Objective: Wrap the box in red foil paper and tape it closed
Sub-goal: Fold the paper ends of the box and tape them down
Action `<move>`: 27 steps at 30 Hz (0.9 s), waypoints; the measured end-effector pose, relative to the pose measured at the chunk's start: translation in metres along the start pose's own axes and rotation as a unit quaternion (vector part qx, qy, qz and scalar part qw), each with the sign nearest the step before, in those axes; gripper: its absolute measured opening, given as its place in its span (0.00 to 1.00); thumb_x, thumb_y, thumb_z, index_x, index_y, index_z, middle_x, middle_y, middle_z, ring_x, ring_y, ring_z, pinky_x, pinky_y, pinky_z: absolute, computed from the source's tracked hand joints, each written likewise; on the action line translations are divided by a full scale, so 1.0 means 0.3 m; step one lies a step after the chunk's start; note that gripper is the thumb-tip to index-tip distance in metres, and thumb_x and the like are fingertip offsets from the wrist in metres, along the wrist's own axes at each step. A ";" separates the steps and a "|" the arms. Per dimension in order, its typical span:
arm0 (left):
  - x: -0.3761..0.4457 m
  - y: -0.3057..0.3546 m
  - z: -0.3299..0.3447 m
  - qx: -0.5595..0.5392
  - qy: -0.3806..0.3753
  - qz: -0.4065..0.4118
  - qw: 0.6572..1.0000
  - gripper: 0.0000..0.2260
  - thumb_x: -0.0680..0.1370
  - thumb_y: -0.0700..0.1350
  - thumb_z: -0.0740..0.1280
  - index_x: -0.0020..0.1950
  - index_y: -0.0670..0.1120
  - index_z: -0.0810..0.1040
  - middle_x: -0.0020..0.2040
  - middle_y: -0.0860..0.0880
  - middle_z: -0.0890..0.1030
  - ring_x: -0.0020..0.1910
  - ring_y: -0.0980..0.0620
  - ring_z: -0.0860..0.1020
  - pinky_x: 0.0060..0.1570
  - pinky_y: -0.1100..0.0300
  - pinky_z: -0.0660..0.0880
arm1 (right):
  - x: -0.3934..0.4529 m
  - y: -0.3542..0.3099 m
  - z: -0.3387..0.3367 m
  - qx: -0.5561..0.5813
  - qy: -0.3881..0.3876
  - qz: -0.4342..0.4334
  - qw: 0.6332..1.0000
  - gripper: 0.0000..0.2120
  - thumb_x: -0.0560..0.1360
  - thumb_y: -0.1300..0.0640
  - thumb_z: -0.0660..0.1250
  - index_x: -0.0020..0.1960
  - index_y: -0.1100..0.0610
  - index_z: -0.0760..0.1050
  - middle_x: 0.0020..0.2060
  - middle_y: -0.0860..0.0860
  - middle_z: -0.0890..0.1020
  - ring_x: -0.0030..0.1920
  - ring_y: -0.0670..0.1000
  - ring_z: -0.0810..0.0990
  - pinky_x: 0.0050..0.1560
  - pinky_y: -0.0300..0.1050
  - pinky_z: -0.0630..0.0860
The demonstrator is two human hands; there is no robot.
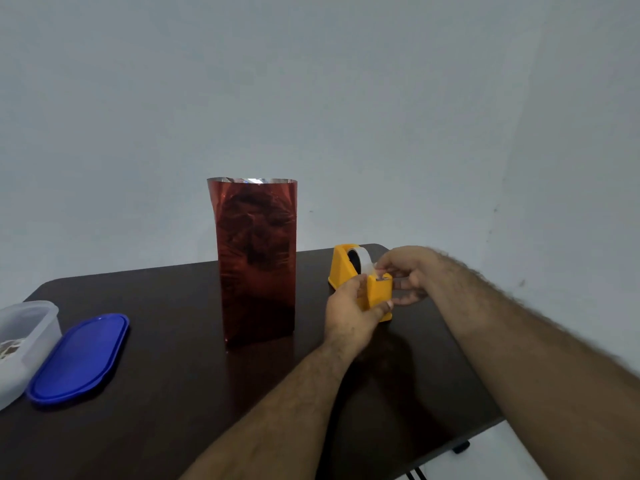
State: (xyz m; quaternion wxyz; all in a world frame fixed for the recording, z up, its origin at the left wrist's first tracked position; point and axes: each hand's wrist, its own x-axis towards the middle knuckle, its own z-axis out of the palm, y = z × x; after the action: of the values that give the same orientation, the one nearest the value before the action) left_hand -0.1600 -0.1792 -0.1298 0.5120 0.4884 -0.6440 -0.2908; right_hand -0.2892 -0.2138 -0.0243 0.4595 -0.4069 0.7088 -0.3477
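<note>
A tall box wrapped in red foil paper [257, 258] stands upright in the middle of the dark table [166, 393]; the foil's top end stands open, showing a silver inside. To its right sits a yellow tape dispenser [346, 268] with a roll of clear tape. My left hand [349, 315] grips the dispenser's front end. My right hand [407, 271] pinches the tape end at the cutter, just above the left hand. The box itself is hidden under the foil.
A blue oval lid [79, 358] lies at the left of the table beside a translucent plastic container [24, 344] at the left edge. A pale wall rises behind. The table's right edge runs close under my right forearm.
</note>
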 end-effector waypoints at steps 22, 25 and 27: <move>0.025 -0.029 0.001 0.085 0.035 -0.010 0.996 0.22 0.81 0.54 0.74 0.75 0.57 0.79 0.64 0.50 0.84 0.62 0.49 0.82 0.59 0.56 0.80 | -0.037 0.163 0.030 0.160 0.110 -0.072 0.978 0.16 0.69 0.61 0.75 0.56 0.61 0.81 0.58 0.55 0.82 0.60 0.57 0.80 0.45 0.64 0.81; 0.025 -0.032 0.005 0.088 0.036 -0.007 0.995 0.22 0.80 0.55 0.74 0.74 0.59 0.79 0.63 0.50 0.84 0.61 0.49 0.83 0.59 0.53 0.81 | -0.060 0.197 0.048 0.168 0.137 -0.090 0.972 0.12 0.69 0.61 0.76 0.51 0.62 0.82 0.45 0.53 0.80 0.42 0.48 0.77 0.39 0.50 0.76; 0.027 -0.035 0.008 0.092 0.036 -0.010 0.995 0.22 0.80 0.55 0.74 0.74 0.59 0.79 0.63 0.50 0.84 0.61 0.49 0.82 0.60 0.52 0.81 | -0.062 0.214 0.057 0.184 0.138 -0.108 0.967 0.06 0.72 0.63 0.76 0.45 0.61 0.79 0.40 0.49 0.76 0.37 0.44 0.72 0.38 0.49 0.73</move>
State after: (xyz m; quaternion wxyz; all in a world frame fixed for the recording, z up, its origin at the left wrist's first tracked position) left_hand -0.1586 -0.1908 -0.1367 0.4853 0.5496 -0.6443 -0.2176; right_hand -0.2852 -0.1717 -0.0788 0.3841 -0.3374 0.6410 -0.5725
